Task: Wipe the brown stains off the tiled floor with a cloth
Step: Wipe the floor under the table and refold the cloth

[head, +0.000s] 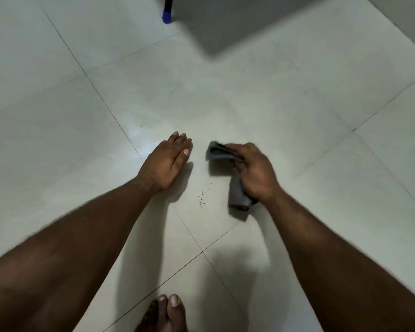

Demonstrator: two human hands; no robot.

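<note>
- Although a grey cloth [222, 153] is gripped in the right hand [254, 173], its bunched end resting on or just above the tiled floor [285, 97], the wiping is judged unfinished.
- Small dark specks [203, 196] are seen between the two hands, just left of the cloth's near end; these remain to be wiped.
- No large brown stains can be made out elsewhere.
- The left hand [167, 161] is laid flat on the floor, fingers straight, holding nothing.

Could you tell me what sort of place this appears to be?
Probably an indoor room, perhaps in a home: large pale floor tiles, a bare foot, and a dark furniture leg with a blue tip.
</note>
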